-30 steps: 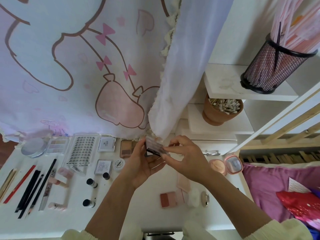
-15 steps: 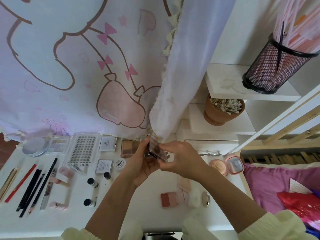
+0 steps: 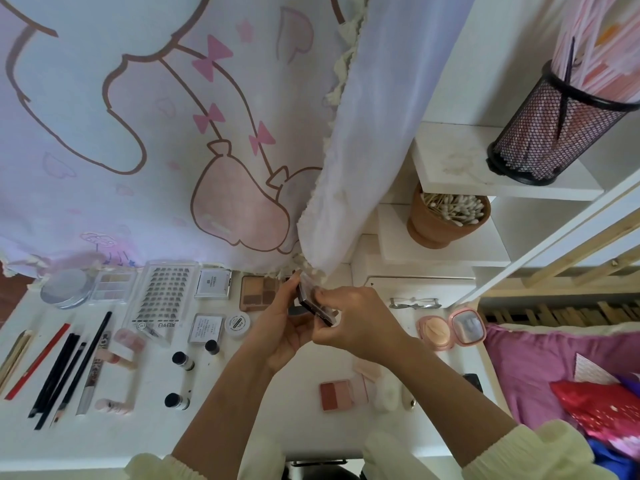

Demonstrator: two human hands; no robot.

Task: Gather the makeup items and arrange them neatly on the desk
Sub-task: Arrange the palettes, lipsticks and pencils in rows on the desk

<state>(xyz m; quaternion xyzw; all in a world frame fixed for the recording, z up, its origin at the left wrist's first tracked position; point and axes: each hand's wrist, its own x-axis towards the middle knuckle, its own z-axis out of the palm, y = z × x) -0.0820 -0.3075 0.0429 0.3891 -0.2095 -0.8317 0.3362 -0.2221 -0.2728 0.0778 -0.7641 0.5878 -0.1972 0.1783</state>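
Roughly two-thirds done, I'd say. Everything left of the brown palette (image 3: 259, 293) already looks sorted on the table (image 3: 242, 417): the lash tray (image 3: 166, 292) is just left of it, the pencils (image 3: 59, 365) are lined up far left of it, and the little bottles (image 3: 181, 360) are left of it and nearer the person.

The unsorted stuff is all right of the brown palette. A two-tone blush (image 3: 337, 394) sits near the table's front edge with some pale bits beside it, and an open pink compact (image 3: 450, 329) is well off to the right.

The piece in play is a small dark palette (image 3: 311, 304), held up off the table just right of the brown palette. The left hand (image 3: 284, 327) grips it from the left, and the right hand (image 3: 362, 323) pinches its other end.

It's tipped up on edge, not flat. Its long axis runs diagonally from the curtain (image 3: 346, 202) hem down toward the right hand. I can't tell whether it's open or closed.
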